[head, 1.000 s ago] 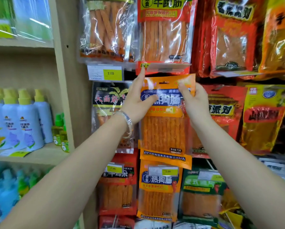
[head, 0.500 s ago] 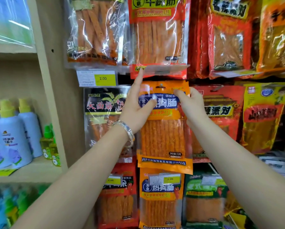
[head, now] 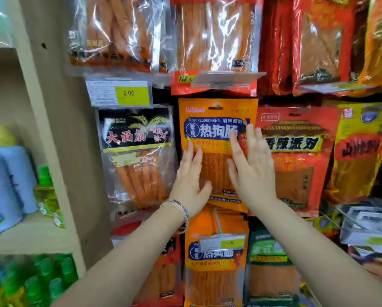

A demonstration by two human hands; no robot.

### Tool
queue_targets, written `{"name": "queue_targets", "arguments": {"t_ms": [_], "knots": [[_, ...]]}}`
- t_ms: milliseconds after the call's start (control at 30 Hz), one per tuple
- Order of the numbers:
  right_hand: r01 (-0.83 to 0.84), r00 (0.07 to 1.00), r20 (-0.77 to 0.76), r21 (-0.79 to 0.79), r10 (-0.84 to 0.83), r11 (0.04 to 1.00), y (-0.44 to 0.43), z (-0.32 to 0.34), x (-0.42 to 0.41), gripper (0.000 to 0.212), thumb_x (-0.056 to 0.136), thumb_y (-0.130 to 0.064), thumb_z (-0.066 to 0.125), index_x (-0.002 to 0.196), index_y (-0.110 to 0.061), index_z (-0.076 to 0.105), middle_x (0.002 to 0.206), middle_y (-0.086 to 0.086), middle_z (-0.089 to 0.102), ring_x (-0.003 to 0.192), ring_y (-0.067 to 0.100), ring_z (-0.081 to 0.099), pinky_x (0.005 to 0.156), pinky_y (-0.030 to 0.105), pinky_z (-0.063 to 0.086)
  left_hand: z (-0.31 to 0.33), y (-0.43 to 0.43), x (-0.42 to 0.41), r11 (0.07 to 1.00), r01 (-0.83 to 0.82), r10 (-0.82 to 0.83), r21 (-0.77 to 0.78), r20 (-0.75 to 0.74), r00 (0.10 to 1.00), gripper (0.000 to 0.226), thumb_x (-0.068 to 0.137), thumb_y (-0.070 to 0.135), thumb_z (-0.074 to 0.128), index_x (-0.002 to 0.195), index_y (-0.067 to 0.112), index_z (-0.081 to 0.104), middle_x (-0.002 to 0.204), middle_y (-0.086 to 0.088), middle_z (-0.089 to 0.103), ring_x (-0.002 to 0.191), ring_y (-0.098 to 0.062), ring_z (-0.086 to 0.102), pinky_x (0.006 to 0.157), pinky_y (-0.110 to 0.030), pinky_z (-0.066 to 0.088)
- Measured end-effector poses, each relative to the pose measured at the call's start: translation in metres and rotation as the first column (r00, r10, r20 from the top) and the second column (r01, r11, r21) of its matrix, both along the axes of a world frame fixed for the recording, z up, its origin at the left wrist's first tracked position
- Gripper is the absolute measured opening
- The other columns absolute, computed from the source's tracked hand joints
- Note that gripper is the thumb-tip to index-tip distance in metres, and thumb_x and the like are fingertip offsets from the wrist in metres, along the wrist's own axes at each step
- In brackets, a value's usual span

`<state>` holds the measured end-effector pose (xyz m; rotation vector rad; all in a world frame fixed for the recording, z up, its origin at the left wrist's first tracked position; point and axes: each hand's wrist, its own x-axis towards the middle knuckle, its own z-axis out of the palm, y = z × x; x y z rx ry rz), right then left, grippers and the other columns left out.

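An orange snack packet (head: 216, 120) with a blue label hangs from a hook in the middle of the wall display. My left hand (head: 191, 185) lies flat on its lower left part, fingers straight and pointing up, a bracelet on the wrist. My right hand (head: 252, 171) lies flat on its right side, fingers spread over the blue label and the clear window. Neither hand grips the packet.
More snack packets hang all around: a black-labelled one (head: 137, 151) to the left, a red one (head: 296, 156) to the right, a matching orange one (head: 214, 262) below. A yellow price tag (head: 121, 93) sits above left. Bottles (head: 11, 178) stand on the wooden shelf at left.
Both hands let go of the packet's top corners and slid down to lie flat on its front. The packet now hangs on its hook. The camera moved closer.
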<state>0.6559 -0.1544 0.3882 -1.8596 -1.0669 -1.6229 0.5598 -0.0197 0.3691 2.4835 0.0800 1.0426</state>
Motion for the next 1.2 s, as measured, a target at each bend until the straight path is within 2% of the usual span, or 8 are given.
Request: {"name": "queue_targets", "arguments": {"t_ms": [333,533,733,867,933,1000,1133,1200], "knots": [[0.289,0.944,-0.085,-0.261,-0.32,0.921,0.024,0.014,0.047,0.044,0.091,-0.024,0.053,0.134,-0.013,0.053,0.151,0.019,0.032,0.14,0.036,0.031,0.112,0.055,0.021,0.012,0.025,0.054,0.993,-0.092,0.076,-0.079,-0.18,0.981,0.087,0.089,0.027,0.053,0.149,0.021,-0.01,0.152,0.005,-0.03,0.143,-0.019,-0.017,0.114,-0.036,0.002],[0.288,0.874,-0.233,-0.458,-0.427,0.841,0.034,0.03,0.055,0.053,0.097,-0.034,0.035,0.148,-0.022,0.027,0.158,0.01,0.019,0.146,0.027,0.013,0.115,0.051,-0.004,0.031,0.029,0.069,0.98,-0.188,0.161,-0.064,-0.298,0.941,0.086,0.088,0.033,0.053,0.15,0.016,-0.005,0.156,-0.003,-0.022,0.145,-0.026,-0.011,0.119,-0.039,0.004],[-0.015,0.884,-0.442,-0.358,-0.155,0.934,0.01,0.027,0.022,0.039,0.092,-0.023,0.044,0.129,-0.019,0.055,0.12,0.011,0.064,0.111,0.031,0.056,0.09,0.04,0.043,0.023,0.004,0.031,0.964,-0.078,0.008,-0.255,-0.265,0.964,0.06,0.093,0.018,0.05,0.147,0.01,0.026,0.154,-0.012,0.022,0.14,-0.019,0.026,0.107,-0.014,0.015],[-0.327,0.652,-0.726,-0.012,0.216,0.945,-0.014,-0.01,-0.019,0.019,0.089,-0.03,0.054,0.107,-0.031,0.062,0.08,-0.018,0.058,0.083,0.018,0.06,0.071,0.031,0.045,-0.019,-0.015,-0.035,0.905,0.038,-0.052,-0.423,-0.022,0.998,0.032,0.089,0.006,0.055,0.116,0.022,0.061,0.12,-0.004,0.059,0.089,0.005,0.058,0.087,-0.009,0.041],[-0.429,0.51,-0.779,0.137,0.364,0.893,-0.021,-0.036,-0.044,0.011,0.085,-0.034,0.056,0.095,-0.035,0.061,0.07,-0.018,0.056,0.069,0.014,0.056,0.067,0.036,0.047,-0.054,-0.02,-0.075,0.849,0.044,-0.037,-0.526,0.024,0.999,0.03,0.088,0.003,0.057,0.099,0.03,0.063,0.103,-0.002,0.065,0.079,-0.009,0.063,0.081,-0.024,0.05],[-0.496,0.411,-0.812,0.182,0.414,0.849,-0.023,-0.067,-0.071,0.007,0.082,-0.036,0.054,0.087,-0.036,0.059,0.072,-0.014,0.059,0.064,0.012,0.055,0.065,0.035,0.046,-0.097,-0.023,-0.117,0.787,-0.037,0.016,-0.616,-0.04,0.999,0.033,0.089,0.001,0.056,0.091,0.033,0.062,0.097,-0.004,0.067,0.081,-0.029,0.064,0.08,-0.038,0.052],[-0.605,0.167,-0.929,0.168,0.33,0.779,-0.015,-0.149,-0.132,0.015,0.087,-0.022,0.061,0.085,-0.036,0.057,0.075,0.0,0.061,0.066,0.019,0.056,0.064,0.035,0.044,-0.205,-0.03,-0.215,0.545,-0.264,0.141,-0.796,-0.224,0.964,0.024,0.089,-0.01,0.05,0.099,0.006,0.065,0.087,0.003,0.063,0.069,0.008,0.06,0.071,-0.012,0.05],[-0.654,0.078,-0.971,0.121,0.226,0.746,-0.01,-0.193,-0.166,0.015,0.089,-0.014,0.061,0.092,-0.028,0.059,0.073,-0.004,0.057,0.068,0.021,0.055,0.068,0.035,0.044,-0.257,-0.036,-0.268,0.381,-0.406,0.165,-0.831,-0.371,0.914,0.024,0.09,-0.013,0.047,0.108,-0.007,0.059,0.09,-0.01,0.062,0.069,0.001,0.059,0.072,-0.017,0.051]]}}
